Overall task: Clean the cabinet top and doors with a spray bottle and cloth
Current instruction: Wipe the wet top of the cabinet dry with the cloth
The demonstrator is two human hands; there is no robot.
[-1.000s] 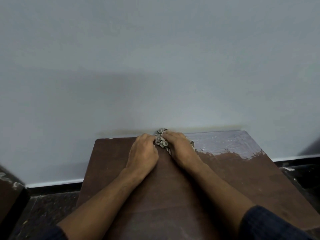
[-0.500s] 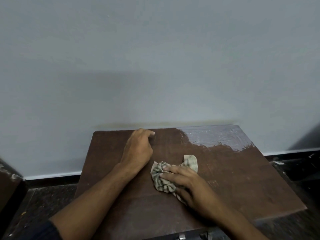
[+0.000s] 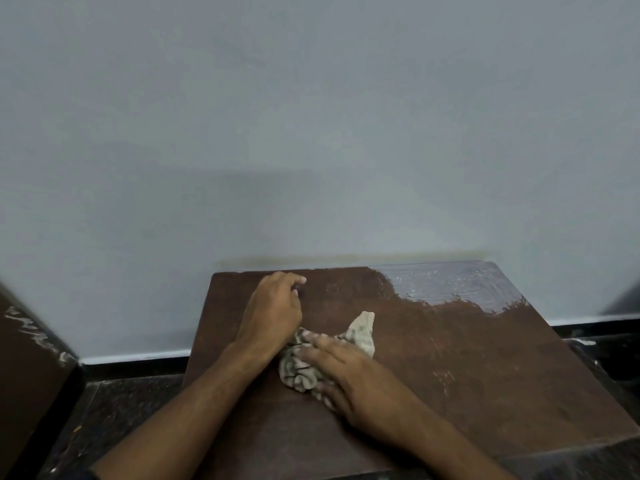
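Note:
The brown cabinet top (image 3: 467, 358) stands against a pale wall, and its far right corner shines with a wet or dusty sheen (image 3: 450, 282). A crumpled checked cloth (image 3: 299, 370) lies near the middle of the top. My right hand (image 3: 353, 379) presses on the cloth with fingers spread over it. My left hand (image 3: 273, 310) rests on the top near the back edge, fingers loosely curled, its wrist touching the cloth. No spray bottle is in view, and the doors are out of sight.
The wall (image 3: 311, 133) rises directly behind the cabinet. Another dark brown piece of furniture (image 3: 27, 368) with white scuffs stands at the left. Dark speckled floor (image 3: 114, 410) lies between them and also to the right of the cabinet.
My right hand has drawn the cloth from the back edge toward the middle of the top. My left hand has stayed near the back edge.

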